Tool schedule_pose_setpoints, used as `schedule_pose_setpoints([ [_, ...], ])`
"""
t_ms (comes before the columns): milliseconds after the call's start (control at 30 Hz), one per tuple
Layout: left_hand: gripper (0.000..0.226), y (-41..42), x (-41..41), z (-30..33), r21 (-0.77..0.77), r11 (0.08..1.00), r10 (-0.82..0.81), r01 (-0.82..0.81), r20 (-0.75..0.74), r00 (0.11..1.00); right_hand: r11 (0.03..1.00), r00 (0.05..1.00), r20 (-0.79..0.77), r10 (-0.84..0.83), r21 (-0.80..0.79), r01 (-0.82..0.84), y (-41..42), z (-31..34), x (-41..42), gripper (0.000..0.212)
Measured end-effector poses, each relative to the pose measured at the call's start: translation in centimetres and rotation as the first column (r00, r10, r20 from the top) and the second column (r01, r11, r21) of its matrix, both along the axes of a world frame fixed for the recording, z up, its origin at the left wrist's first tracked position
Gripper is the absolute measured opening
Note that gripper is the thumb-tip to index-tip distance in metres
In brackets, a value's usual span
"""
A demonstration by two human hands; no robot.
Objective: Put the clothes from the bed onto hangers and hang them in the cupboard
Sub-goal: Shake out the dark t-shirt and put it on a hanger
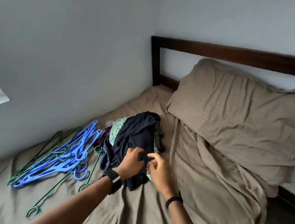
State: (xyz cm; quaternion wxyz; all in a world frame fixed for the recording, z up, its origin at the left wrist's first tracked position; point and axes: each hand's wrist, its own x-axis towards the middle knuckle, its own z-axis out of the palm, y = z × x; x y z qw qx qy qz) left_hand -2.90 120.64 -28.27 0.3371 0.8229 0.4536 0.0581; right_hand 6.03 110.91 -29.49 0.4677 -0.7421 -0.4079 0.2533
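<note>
Forearms reach in from the bottom edge, a dark watch on the left wrist, a thin black band on the right. Landmark: the clothes pile (pixel 132 142) heaped mid-bed on the tan sheet (pixel 135 213). Left of the pile, a tangle of blue hangers (pixel 63 160) with thin green hangers (pixel 56 189) crossed through it — spread within easy reach, likely so one can be taken as soon as a garment is free. On the pile's near edge, the left hand (pixel 130 164) has fingers curled into the navy garment (pixel 137 135) lying on top; just right of it, the right hand (pixel 158 169) pinches the same dark cloth, both hands close together, probably hunting a collar or hem to lift it clear. Under the navy layer show a green patterned piece (pixel 116 128) and something purple. Right of the pile — a rumpled cover and a large pillow (pixel 240 115) against the dark headboard (pixel 236 55). Cupboard not in view; nothing hung yet.
</note>
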Motion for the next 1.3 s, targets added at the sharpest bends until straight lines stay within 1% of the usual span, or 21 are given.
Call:
schedule_pose_setpoints([
  [67, 0.05, 2.7, -0.1, -3.6, 0.042, 0.999, -0.014, 0.016, -0.063, 0.998, 0.999, 0.999, -0.022, -0.029, 0.038, 0.03, 2.1, -5.0, -0.9, 0.034],
  [167, 0.057, 5.9, -0.6, -7.8, 0.063, 0.998, -0.02, 0.029, -0.126, 0.992, 0.998, 0.998, 0.04, -0.054, 0.042, 0.053, 4.7, -11.1, -2.3, 0.041],
  [233, 0.063, 7.5, -0.9, -10.1, 0.043, 0.991, -0.118, 0.125, -0.145, 0.982, 0.997, 0.995, 0.066, -0.078, -0.004, 0.078, 6.3, -13.5, -3.2, 0.046],
  [300, 0.065, 8.1, -1.1, -12.0, 0.065, 0.976, -0.202, 0.21, -0.109, 0.973, 0.993, 0.992, 0.083, -0.097, -0.053, 0.102, 7.4, -14.7, -3.8, 0.05],
  [367, 0.064, 8.5, -1.8, -13.3, 0.137, 0.958, -0.246, 0.25, -0.047, 0.968, 0.983, 0.977, 0.158, -0.147, -0.087, 0.162, 8.4, -15.3, -4.0, 0.048],
  [433, 0.059, 8.8, -2.8, -13.8, 0.172, 0.949, -0.277, 0.265, 0.051, 0.959, 0.962, 0.95, 0.19, -0.247, -0.07, 0.264, 8.7, -15.0, -4.2, 0.036],
  [500, 0.051, 9.5, -4.4, -13.3, 0.171, 0.948, -0.296, 0.267, 0.174, 0.939, 0.935, 0.925, 0.163, -0.343, -0.034, 0.353, 8.6, -13.7, -5.0, 0.02],
  [533, 0.046, 10.0, -5.3, -12.9, 0.157, 0.951, -0.298, 0.267, 0.235, 0.925, 0.922, 0.913, 0.144, -0.382, -0.01, 0.387, 8.4, -12.7, -5.5, 0.017],
  [633, 0.036, 11.2, -7.4, -11.3, 0.078, 0.957, -0.288, 0.279, 0.36, 0.887, 0.908, 0.901, 0.145, -0.41, -0.033, 0.418, 7.4, -9.7, -6.3, 0.028],
  [700, 0.033, 12.1, -8.6, -11.1, -0.043, 0.949, -0.264, 0.312, 0.432, 0.863, 0.927, 0.926, 0.139, -0.351, -0.09, 0.365, 6.7, -8.1, -6.6, 0.035],
  [800, 0.035, 12.2, -9.9, -11.7, -0.285, 0.892, -0.139, 0.35, 0.565, 0.813, 0.946, 0.957, 0.119, -0.265, -0.159, 0.282, 5.5, -6.5, -7.3, 0.039],
  [833, 0.035, 12.1, -10.2, -11.9, -0.305, 0.892, -0.1, 0.333, 0.585, 0.805, 0.942, 0.956, 0.122, -0.266, -0.178, 0.285, 5.2, -5.9, -7.7, 0.037],
  [867, 0.033, 12.0, -10.4, -12.0, -0.26, 0.921, -0.09, 0.291, 0.586, 0.806, 0.934, 0.954, 0.104, -0.283, -0.197, 0.298, 4.8, -5.5, -8.1, 0.035],
  [933, 0.034, 12.1, -10.1, -12.1, -0.116, 0.979, -0.075, 0.171, 0.57, 0.818, 0.922, 0.952, -0.013, -0.305, -0.257, 0.291, 3.9, -4.8, -8.8, 0.031],
  [1000, 0.053, 12.5, -9.8, -11.8, -0.073, 0.993, -0.036, 0.097, 0.583, 0.812, 0.899, 0.966, -0.1, -0.238, -0.4, 0.179, 2.7, -4.0, -9.5, 0.03],
  [1033, 0.065, 12.7, -9.6, -11.6, -0.088, 0.993, -0.013, 0.08, 0.584, 0.812, 0.854, 0.977, -0.115, -0.18, -0.51, 0.098, 1.9, -3.6, -9.9, 0.032],
  [1067, 0.074, 12.9, -9.4, -11.5, -0.102, 0.991, -0.007, 0.081, 0.578, 0.816, 0.785, 0.984, -0.126, -0.128, -0.62, 0.023, 0.9, -3.3, -10.0, 0.034],
  [1133, 0.082, 12.8, -8.6, -11.6, -0.121, 0.981, -0.069, 0.151, 0.509, 0.858, 0.645, 0.984, -0.156, -0.089, -0.761, -0.062, -1.0, -3.1, -9.9, 0.037],
  [1167, 0.078, 12.4, -8.3, -11.9, -0.1, 0.971, -0.155, 0.219, 0.434, 0.888, 0.612, 0.982, -0.159, -0.1, -0.788, -0.065, -1.8, -3.1, -9.8, 0.038],
  [1233, 0.061, 11.1, -7.9, -12.4, -0.021, 0.943, -0.316, 0.333, 0.262, 0.912, 0.602, 0.98, -0.143, -0.137, -0.798, -0.032, -2.8, -3.3, -9.2, 0.036],
  [1300, 0.048, 9.9, -7.7, -12.9, -0.035, 0.943, -0.316, 0.331, 0.223, 0.922, 0.602, 0.987, -0.094, -0.13, -0.799, 0.003, -3.0, -3.7, -8.6, 0.029],
])
